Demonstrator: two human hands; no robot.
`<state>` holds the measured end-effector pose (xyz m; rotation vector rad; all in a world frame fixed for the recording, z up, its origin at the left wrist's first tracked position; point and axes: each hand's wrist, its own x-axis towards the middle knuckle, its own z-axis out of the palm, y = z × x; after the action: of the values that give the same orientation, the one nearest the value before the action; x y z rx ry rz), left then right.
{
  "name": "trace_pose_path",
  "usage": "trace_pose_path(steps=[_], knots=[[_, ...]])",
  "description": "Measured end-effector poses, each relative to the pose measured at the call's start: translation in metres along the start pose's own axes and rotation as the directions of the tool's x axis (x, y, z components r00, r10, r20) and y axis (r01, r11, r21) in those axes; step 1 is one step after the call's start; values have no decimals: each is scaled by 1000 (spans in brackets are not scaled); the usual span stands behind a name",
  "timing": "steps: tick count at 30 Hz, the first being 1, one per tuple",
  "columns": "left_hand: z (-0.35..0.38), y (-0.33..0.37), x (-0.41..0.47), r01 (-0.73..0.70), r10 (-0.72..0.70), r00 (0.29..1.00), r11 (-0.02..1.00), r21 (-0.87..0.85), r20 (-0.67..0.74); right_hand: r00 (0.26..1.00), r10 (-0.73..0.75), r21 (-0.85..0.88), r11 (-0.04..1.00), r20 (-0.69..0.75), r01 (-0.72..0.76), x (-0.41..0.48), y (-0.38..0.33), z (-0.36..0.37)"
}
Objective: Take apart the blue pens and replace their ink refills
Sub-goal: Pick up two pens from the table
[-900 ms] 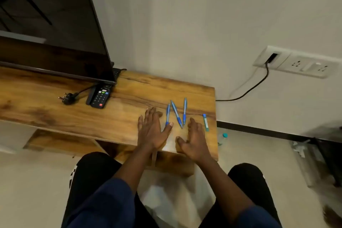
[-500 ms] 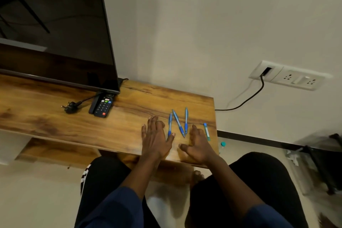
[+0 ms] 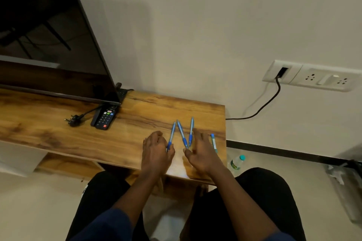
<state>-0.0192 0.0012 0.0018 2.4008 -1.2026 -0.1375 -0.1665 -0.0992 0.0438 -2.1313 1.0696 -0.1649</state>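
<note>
Because three blue pens (image 3: 182, 133) are laid fanned at the table's (image 3: 117, 143) right end, seemingly for easy reach, the left hand (image 3: 156, 150) is curled against the leftmost, a pinch not discernible, and the right hand (image 3: 201, 152) is spread beside the others.

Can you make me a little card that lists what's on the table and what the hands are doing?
Table: brown wooden tabletop
Pens: three slim blue plastic pens, not taken apart: left pen, middle pen, right pen
Left hand: at the left pen's near end; grip unclear
Right hand: fingers straight, beside the right pen
Maybe refills: small blue-green strip, right of the right hand
Also there: black remote control, black plug, black television screen
</note>
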Motion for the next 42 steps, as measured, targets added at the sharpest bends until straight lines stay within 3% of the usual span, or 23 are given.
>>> trace_pose_path(steps=[2, 4, 8, 11, 16, 22, 26, 31, 42], knots=[[-15, 4, 4, 37, -37, 999, 998, -56, -1, 992, -109, -15, 994, -69, 108, -4, -5, -12], [-40, 9, 11, 58, -67, 997, 984, -170, -47, 976, -139, 76, 985, -165, 154, -8, -13, -29], [-97, 26, 36, -137, 88, 979, 952, -274, -184, 935, -57, 392, 898, -350, 201, -4, -40, -68], [-129, 42, 49, -281, 233, 952, 920, -272, -197, 933, -36, 591, 765, -359, 257, 7, -54, -86], [-125, 41, 51, -364, 362, 931, 901, -234, -54, 956, -1, 796, 554, -293, 245, 23, -58, -84], [-89, 30, 58, -369, 390, 921, 870, -327, 1, 952, 71, 835, 503, -299, 225, 33, -41, -75], [-79, 37, 72, -300, 350, 934, 877, -376, 71, 955, 139, 853, 497, -261, 161, 38, -33, -66], [-74, 55, 89, -150, 263, 957, 807, -571, 120, 970, 110, 851, 509, -215, 131, 50, -35, -55], [-76, 49, 94, -155, 281, 954, 762, -629, 104, 974, 88, 863, 485, -210, 142, 60, -38, -59]])
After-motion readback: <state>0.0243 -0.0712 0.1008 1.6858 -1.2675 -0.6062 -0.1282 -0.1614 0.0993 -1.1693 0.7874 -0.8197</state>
